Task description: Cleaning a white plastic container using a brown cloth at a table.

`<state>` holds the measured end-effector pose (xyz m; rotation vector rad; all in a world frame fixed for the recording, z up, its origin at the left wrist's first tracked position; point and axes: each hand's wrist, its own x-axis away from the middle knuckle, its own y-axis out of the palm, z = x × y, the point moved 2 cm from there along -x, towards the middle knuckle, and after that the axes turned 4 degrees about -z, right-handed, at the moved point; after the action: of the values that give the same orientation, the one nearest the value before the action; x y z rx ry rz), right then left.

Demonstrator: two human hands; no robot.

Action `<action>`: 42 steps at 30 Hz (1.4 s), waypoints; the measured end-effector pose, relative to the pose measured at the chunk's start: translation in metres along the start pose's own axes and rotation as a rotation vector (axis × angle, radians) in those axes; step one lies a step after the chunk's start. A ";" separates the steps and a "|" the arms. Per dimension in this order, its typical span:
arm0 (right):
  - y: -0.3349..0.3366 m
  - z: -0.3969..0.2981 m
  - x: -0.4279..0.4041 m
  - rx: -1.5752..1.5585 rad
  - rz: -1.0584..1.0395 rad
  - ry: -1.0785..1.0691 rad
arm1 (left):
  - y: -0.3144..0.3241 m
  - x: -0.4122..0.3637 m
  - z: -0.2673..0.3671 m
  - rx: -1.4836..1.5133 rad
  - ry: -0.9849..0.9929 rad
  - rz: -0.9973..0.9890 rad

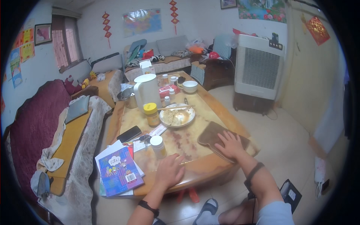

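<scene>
My right hand (pixel 231 144) lies flat with fingers spread on a brown cloth (pixel 213 137), near the right front corner of the wooden coffee table (pixel 197 171). At the table's front edge rests my left hand (pixel 169 170), empty, with its fingers slightly apart. Just beyond it stands a white-capped plastic bottle (pixel 158 146). Left of that hand, a purple book (pixel 119 170) lies over other papers at the corner. Farther in, a plate (pixel 177 115) holds food remains, with chopsticks (pixel 180 107) across its far side. A yellow-lidded jar (pixel 152 115) touches or nearly touches the plate.
A black phone (pixel 129 134) and keys (pixel 145 138) lie behind the book. A white pitcher (pixel 147 91), a metal pot (pixel 130 98), a bowl (pixel 190 86) and several small bottles occupy the far half. A sofa (pixel 70 135) runs along the left; an air cooler (pixel 258 67) stands right.
</scene>
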<state>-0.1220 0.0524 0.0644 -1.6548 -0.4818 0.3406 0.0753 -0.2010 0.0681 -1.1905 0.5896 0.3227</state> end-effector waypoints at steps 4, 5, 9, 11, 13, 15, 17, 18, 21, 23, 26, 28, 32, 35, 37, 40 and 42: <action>0.009 -0.006 0.038 0.013 0.019 -0.028 | -0.002 -0.001 0.003 0.005 0.052 -0.036; 0.010 -0.014 0.043 0.020 0.029 -0.062 | -0.004 -0.001 0.005 -0.001 0.055 -0.024; 0.018 -0.076 0.054 0.054 0.046 -0.407 | -0.013 -0.003 0.014 -0.033 0.124 0.018; 0.028 -0.098 0.064 0.043 0.048 -0.609 | -0.019 -0.004 0.027 -0.019 0.165 0.037; 0.029 -0.097 0.074 0.020 0.080 -0.698 | -0.019 -0.016 0.046 -0.017 0.192 0.060; 0.021 -0.083 0.077 -0.135 0.191 -0.684 | -0.007 -0.029 0.050 0.109 -0.004 -0.108; 0.024 -0.070 0.088 -0.370 0.296 -0.446 | 0.010 -0.024 0.049 0.127 -0.066 -0.165; 0.028 -0.071 0.093 -0.264 0.336 -0.374 | 0.017 -0.020 0.045 0.022 -0.038 -0.195; 0.037 -0.080 0.105 -0.107 0.407 -0.266 | 0.035 -0.010 0.041 -0.151 0.008 -0.294; 0.041 -0.082 0.097 -0.058 0.444 -0.234 | 0.046 -0.011 0.033 -0.196 0.044 -0.328; 0.044 -0.069 0.058 -0.030 0.321 -0.253 | 0.062 -0.031 0.017 -0.187 -0.043 -0.364; 0.031 -0.050 0.031 -0.033 0.168 -0.254 | 0.075 -0.052 0.021 -0.205 -0.134 -0.419; 0.023 -0.054 -0.006 0.016 0.063 -0.232 | 0.081 -0.056 0.034 -0.345 -0.198 -0.320; 0.017 -0.057 -0.001 0.031 0.005 -0.246 | 0.028 -0.056 0.063 -0.089 -0.245 -0.462; 0.006 -0.049 0.005 0.020 0.010 -0.262 | 0.011 -0.028 0.056 -0.058 -0.227 -0.389; -0.002 -0.054 0.022 0.050 0.121 -0.301 | -0.005 0.002 0.046 -0.073 -0.150 -0.213; 0.001 -0.072 0.041 0.034 0.457 -0.440 | -0.008 0.007 0.044 -0.152 -0.039 -0.016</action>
<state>-0.0515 0.0109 0.0759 -1.6483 -0.4118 1.0591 0.0964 -0.1633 0.0809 -1.3311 0.5285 0.3813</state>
